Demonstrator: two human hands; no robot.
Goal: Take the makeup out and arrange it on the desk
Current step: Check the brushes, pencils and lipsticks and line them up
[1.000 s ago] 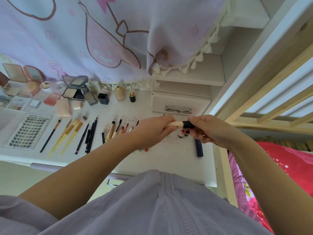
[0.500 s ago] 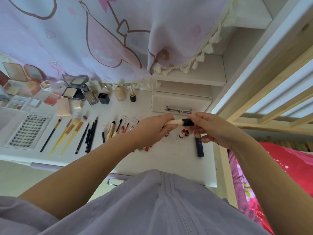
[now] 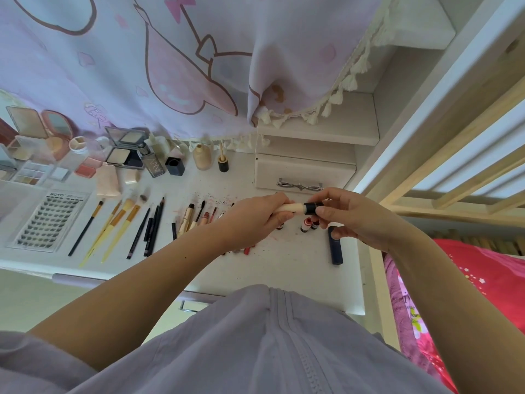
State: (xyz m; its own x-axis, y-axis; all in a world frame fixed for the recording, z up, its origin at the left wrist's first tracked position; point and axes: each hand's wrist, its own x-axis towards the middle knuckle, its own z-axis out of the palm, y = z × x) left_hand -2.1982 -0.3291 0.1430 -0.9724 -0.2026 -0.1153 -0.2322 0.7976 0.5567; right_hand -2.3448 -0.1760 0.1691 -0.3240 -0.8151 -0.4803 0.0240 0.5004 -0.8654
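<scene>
A white desk (image 3: 284,268) is covered with rows of brushes (image 3: 122,220) and compacts. Above its right part, a cream makeup stick (image 3: 289,208) is held in the left hand (image 3: 255,217); its black end (image 3: 310,208) is pinched by the right hand (image 3: 349,217).

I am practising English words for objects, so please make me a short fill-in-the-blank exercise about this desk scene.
1. The left hand and the right hand both hold one cream tube with a ____ cap.
2. The dark blue lipstick tube lies on the white ____.
3. The sheet of false lashes lies to the ____ of the yellow-handled brushes.

Missing words: black; desk; left
</scene>
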